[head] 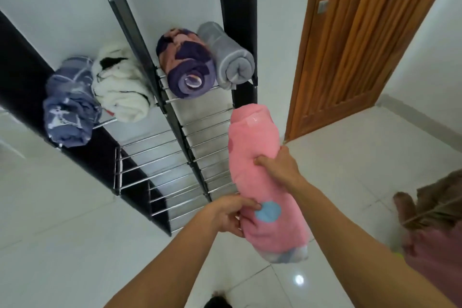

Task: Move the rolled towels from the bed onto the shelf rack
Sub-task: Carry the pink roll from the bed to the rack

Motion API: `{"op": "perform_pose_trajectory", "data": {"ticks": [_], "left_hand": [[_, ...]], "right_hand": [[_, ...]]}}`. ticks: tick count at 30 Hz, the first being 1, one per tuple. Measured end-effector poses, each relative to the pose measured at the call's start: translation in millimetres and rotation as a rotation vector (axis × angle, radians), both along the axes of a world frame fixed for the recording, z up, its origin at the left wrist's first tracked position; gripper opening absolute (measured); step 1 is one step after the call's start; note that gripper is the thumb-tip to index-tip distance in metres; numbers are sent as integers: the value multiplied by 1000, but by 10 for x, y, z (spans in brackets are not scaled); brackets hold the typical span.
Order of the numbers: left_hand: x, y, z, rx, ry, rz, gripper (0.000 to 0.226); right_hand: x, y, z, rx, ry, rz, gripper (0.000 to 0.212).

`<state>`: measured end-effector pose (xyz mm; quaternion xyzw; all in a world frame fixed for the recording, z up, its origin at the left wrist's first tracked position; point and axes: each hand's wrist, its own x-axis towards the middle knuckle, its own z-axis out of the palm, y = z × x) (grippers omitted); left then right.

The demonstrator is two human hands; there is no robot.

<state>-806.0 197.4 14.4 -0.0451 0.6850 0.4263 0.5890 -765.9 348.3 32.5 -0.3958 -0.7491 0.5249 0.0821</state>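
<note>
Both hands hold the pink rolled towel [255, 172]: right hand [281, 166] wraps its middle with the thumb across the front, left hand [231, 212] pinches the near end by a blue patch. Roll is carried in the air, pointing end-first at the shelf rack [175, 130], its far end just in front of the rack's right-hand column and below the occupied tier. On that tier, right bay: purple-and-peach roll [186, 62] and grey roll [228, 54] side by side, touching. Left bay: blue patterned roll [68, 102] beside white roll [122, 82]. Judgement: right bay looks full, so the bare chrome rails of the tier beneath are the likely seat. To do well: keep the left pinch on the near end so the roll stays wound, feed it lengthwise across several rails, release only once it is borne. Edges: black fabric side panel on the rack's right and the centre divider bound the bay; slide straight in between them. Room: wooden door [350, 45] stands just right of the rack, shut; white tiled floor before the rack gives free standing space.
</note>
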Motion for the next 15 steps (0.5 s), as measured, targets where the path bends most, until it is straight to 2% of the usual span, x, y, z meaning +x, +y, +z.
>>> {"op": "perform_pose_trajectory", "data": {"ticks": [5, 10, 13, 15], "left_hand": [[-767, 180, -248, -46, -40, 45, 20], [-1598, 407, -615, -11, -80, 124, 40], [-1989, 570, -807, 31, -55, 225, 19], [-2218, 700, -893, 75, -27, 269, 20]], "right_hand": [[-824, 194, -231, -3, -88, 92, 74], [-1744, 426, -586, 39, -166, 110, 86], [-2210, 594, -796, 114, -239, 145, 97], [-2452, 692, -902, 155, -269, 140, 100]]}}
